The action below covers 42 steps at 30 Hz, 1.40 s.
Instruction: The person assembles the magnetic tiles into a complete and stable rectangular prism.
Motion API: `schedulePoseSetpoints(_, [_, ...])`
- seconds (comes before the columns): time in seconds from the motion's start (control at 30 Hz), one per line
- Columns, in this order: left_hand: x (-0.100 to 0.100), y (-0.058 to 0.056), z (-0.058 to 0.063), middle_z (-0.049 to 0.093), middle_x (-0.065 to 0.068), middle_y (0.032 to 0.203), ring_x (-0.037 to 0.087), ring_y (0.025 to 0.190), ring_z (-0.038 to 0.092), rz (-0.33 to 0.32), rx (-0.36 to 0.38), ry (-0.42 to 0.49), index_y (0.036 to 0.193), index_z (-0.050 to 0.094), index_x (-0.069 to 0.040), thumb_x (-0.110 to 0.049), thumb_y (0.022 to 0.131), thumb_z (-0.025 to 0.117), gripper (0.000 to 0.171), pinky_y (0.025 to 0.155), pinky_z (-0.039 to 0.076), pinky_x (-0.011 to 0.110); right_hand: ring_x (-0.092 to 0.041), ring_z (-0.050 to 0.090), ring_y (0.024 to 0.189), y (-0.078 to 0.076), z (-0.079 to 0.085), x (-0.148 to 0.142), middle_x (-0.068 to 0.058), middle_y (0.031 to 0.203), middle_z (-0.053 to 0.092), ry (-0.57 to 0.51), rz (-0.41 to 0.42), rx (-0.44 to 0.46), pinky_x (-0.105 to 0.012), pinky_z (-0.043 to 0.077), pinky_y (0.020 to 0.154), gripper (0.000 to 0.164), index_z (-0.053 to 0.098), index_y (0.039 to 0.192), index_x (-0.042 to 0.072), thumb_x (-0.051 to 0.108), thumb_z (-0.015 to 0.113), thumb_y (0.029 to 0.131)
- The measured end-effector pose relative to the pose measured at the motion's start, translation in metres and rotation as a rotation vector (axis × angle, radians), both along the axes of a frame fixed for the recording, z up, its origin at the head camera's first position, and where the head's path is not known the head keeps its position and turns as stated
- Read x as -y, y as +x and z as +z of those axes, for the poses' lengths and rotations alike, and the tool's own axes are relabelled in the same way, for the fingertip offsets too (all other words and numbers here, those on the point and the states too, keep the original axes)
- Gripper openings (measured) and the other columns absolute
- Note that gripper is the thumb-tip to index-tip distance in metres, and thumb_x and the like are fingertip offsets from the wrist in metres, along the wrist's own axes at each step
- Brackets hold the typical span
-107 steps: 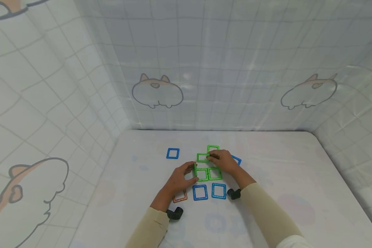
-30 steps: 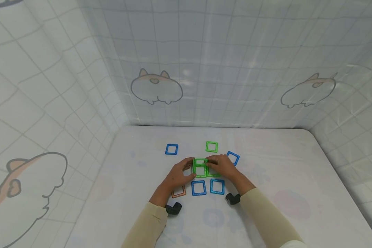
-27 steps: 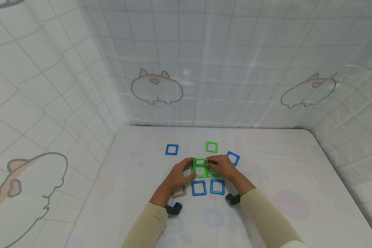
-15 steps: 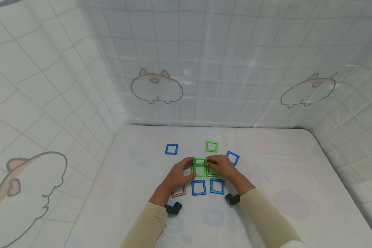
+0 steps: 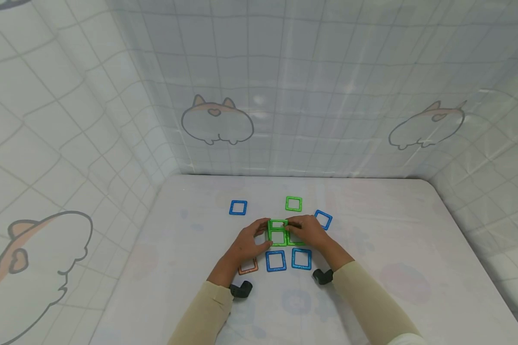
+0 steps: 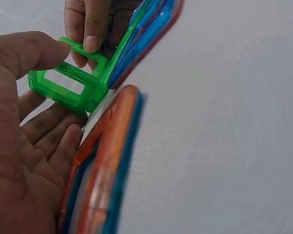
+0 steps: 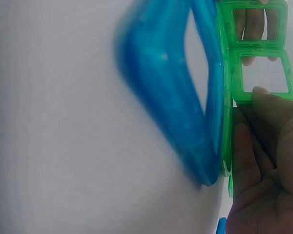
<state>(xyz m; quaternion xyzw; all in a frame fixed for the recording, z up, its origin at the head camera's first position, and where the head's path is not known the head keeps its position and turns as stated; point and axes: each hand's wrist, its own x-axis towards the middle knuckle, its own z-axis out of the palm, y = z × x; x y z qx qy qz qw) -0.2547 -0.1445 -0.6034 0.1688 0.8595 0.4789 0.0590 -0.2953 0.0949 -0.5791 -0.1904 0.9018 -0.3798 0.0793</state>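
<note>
Green square magnetic tiles form an open corner in the head view. One flat tile (image 5: pixel 278 245) has an upright side tile (image 5: pixel 269 233) on its left edge and an upright back tile (image 5: pixel 278 221) along its far edge. My left hand (image 5: pixel 244 245) holds the side tile between thumb and fingers; the left wrist view shows the thumb (image 6: pixel 51 52) on its rim. My right hand (image 5: pixel 309 232) pinches the back tile near its right end, with the thumb (image 7: pixel 266 100) at its edge in the right wrist view. A second flat green tile (image 5: pixel 297 243) is partly hidden under that hand.
Two blue tiles (image 5: pixel 276 270) (image 5: pixel 301 268) lie in front of the green ones. An orange tile (image 5: pixel 248 272) lies partly under my left wrist. Farther back are a blue tile (image 5: pixel 238 213), a green tile (image 5: pixel 293 210) and another blue tile (image 5: pixel 329 223).
Since the earliest frame, my right hand has brought a green tile nearer and stood it along the flat tile's far edge. Over the last second both hands stay nearly still.
</note>
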Motion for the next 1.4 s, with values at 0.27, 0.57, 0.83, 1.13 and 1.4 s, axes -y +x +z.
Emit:
schedulePoseSetpoints(0.27, [0.000,-0.001,-0.001,0.055,-0.002,0.144,0.015,0.133,0.052,0.007,0.003,-0.005,0.150,0.042,-0.022,-0.029,0.089,0.073,0.069,0.110,0.045,0.031,-0.013,0.067,0.109,-0.001,-0.001,0.001,0.007,0.115,0.073,-0.009,-0.017,0.003,-0.040,0.056,0.096,0.024,0.076,0.116,0.020,0.026,0.071,0.093])
schedulePoseSetpoints(0.57, [0.003,0.001,0.001,0.054,-0.003,0.145,0.014,0.135,0.050,0.014,0.001,-0.009,0.150,0.042,-0.022,-0.027,0.090,0.073,0.068,0.111,0.044,0.029,-0.013,0.068,0.106,0.001,0.000,0.004,0.006,0.113,0.074,-0.004,-0.019,0.032,-0.040,0.056,0.096,0.032,0.072,0.122,0.019,0.030,0.072,0.093])
schedulePoseSetpoints(0.83, [0.002,0.004,0.003,0.053,-0.004,0.146,0.015,0.135,0.050,0.034,0.038,-0.034,0.150,0.041,-0.024,-0.031,0.090,0.073,0.069,0.112,0.043,0.033,-0.019,0.067,0.115,-0.002,0.006,-0.001,-0.001,0.126,0.069,0.015,0.046,0.047,-0.042,0.054,0.100,0.047,0.064,0.135,0.015,0.029,0.074,0.091])
schedulePoseSetpoints(1.13, [0.003,0.003,0.002,0.053,-0.006,0.146,0.014,0.135,0.050,0.044,0.027,-0.043,0.150,0.041,-0.025,-0.031,0.090,0.073,0.069,0.112,0.043,0.033,-0.023,0.061,0.124,-0.006,0.009,-0.008,-0.004,0.140,0.060,-0.016,0.079,0.100,-0.039,0.052,0.102,0.053,0.056,0.142,0.013,0.026,0.072,0.093])
schedulePoseSetpoints(1.4, [0.001,0.003,0.001,0.051,-0.006,0.148,0.014,0.135,0.050,0.027,0.047,-0.014,0.150,0.040,-0.026,-0.033,0.090,0.073,0.069,0.113,0.043,0.033,-0.022,0.056,0.131,-0.011,0.011,-0.022,-0.003,0.144,0.056,-0.013,0.069,0.107,-0.038,0.049,0.107,0.051,0.055,0.143,0.012,0.019,0.067,0.095])
